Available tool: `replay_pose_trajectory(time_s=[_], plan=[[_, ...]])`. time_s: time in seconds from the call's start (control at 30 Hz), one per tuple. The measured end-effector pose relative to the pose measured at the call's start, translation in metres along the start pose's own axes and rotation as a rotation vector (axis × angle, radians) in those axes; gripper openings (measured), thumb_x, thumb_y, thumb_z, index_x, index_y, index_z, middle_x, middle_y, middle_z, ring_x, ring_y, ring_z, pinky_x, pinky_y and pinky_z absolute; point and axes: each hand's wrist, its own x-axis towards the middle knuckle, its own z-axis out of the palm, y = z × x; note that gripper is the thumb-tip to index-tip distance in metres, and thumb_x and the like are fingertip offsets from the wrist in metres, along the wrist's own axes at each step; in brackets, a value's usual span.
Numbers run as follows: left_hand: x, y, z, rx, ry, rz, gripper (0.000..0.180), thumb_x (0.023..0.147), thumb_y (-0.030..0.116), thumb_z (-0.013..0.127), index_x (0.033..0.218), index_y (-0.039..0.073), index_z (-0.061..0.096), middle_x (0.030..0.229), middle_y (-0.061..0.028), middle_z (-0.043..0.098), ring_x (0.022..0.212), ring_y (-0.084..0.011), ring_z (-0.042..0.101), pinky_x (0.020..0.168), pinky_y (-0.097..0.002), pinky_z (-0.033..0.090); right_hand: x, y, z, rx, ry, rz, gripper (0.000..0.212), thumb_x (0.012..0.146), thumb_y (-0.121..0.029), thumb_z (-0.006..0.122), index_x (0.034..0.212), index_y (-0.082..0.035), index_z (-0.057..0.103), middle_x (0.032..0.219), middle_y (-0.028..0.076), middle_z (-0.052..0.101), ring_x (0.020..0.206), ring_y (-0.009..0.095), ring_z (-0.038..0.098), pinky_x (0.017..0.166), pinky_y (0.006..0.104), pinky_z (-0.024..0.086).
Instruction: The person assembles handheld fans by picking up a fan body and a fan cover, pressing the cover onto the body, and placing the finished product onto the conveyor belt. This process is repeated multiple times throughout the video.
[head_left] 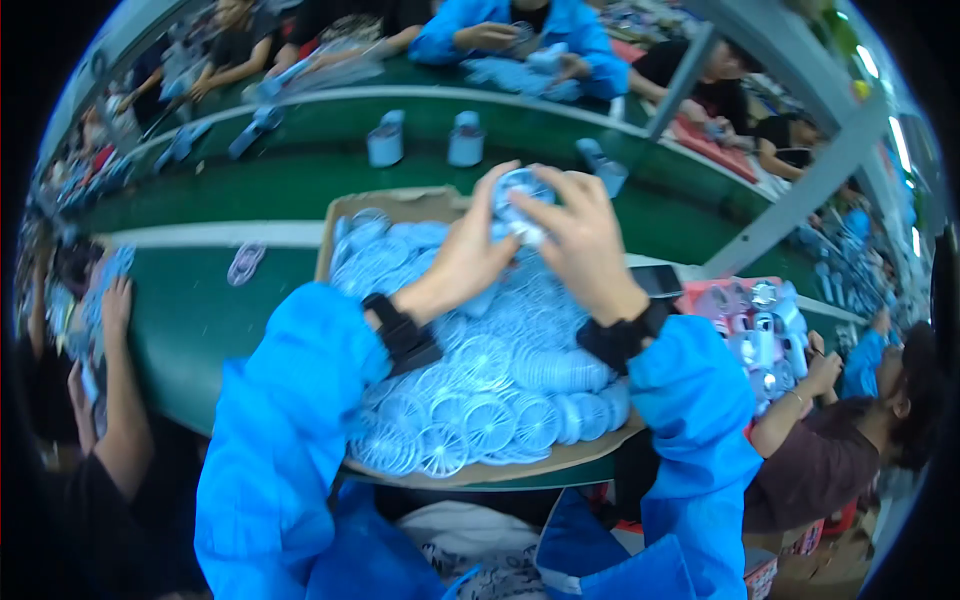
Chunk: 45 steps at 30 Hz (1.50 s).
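Note:
Over the far side of a cardboard box, my left hand (pixel 468 248) and my right hand (pixel 582 232) are raised close together. Between them they grip a round light blue fan part (pixel 517 190), its inner detail blurred. My left fingers curl round its left side, while the right fingers press on its front and right. Below, the cardboard box (pixel 335 238) is heaped with round light blue fan grilles (pixel 488 422), spoked like small wheels. Some grilles stand stacked on edge in a row near the right forearm. Both my wrists wear black bands.
A green conveyor (pixel 290 180) beyond the box carries several light blue fan bodies (pixel 465 140). A purple-grey oval piece (pixel 246 264) lies on the green table at left. Right of the box are a dark flat object (pixel 655 281) and a red tray (pixel 692 296) of shiny parts. Co-workers sit around.

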Motion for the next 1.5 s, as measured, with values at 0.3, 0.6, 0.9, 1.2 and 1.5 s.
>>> replay_pose_trajectory(time_s=[0.3,0.6,0.9,1.2,1.5], plan=[[-0.001,0.003,0.011,-0.161,-0.054,0.057,0.06,0.091,0.005,0.046,0.142,0.019,0.019,0.11,-0.0103,0.051,0.062,-0.0138,0.055,0.051,-0.0246,0.049,-0.019,0.008,0.011,1.387,-0.135,0.721,0.066,0.084,-0.013,0.063,0.141,-0.01,0.03,0.129,0.012,0.047,0.117,0.023,0.047,0.098,0.0353,0.039],[-0.001,0.0,0.01,-0.217,0.046,-0.096,0.043,0.099,0.024,0.031,0.141,0.018,0.028,0.108,-0.0076,0.053,0.069,-0.0114,0.055,0.056,-0.0232,0.049,-0.019,0.017,0.02,1.483,-0.104,0.665,0.061,0.084,-0.012,0.065,0.137,-0.009,0.036,0.125,0.009,0.048,0.111,0.019,0.052,0.09,0.031,0.045],[0.003,0.006,0.011,-0.09,0.025,-0.105,0.044,0.099,0.019,0.036,0.142,0.016,0.028,0.118,-0.0088,0.051,0.084,-0.0138,0.057,0.07,-0.0237,0.047,-0.026,0.012,0.018,0.929,0.07,0.6,0.051,0.081,-0.008,0.067,0.127,-0.002,0.046,0.114,0.011,0.052,0.103,0.018,0.056,0.08,0.0279,0.05],[0.007,0.002,0.014,0.238,0.088,0.137,0.055,0.093,0.018,0.05,0.144,0.018,0.027,0.125,-0.0191,0.052,0.109,-0.0296,0.056,0.089,-0.0332,0.043,-0.026,0.027,0.025,0.993,0.147,0.708,0.034,0.081,-0.004,0.066,0.11,-0.001,0.048,0.09,0.004,0.053,0.081,0.01,0.055,0.07,0.0217,0.047],[0.002,-0.002,0.003,0.167,0.065,0.111,0.056,0.091,0.023,0.054,0.141,0.02,0.03,0.125,-0.0206,0.053,0.108,-0.0375,0.056,0.09,-0.037,0.043,-0.011,0.023,0.012,1.048,0.004,0.907,0.023,0.085,-0.003,0.06,0.105,0.001,0.052,0.093,0.005,0.057,0.084,0.01,0.056,0.075,0.0222,0.046]])
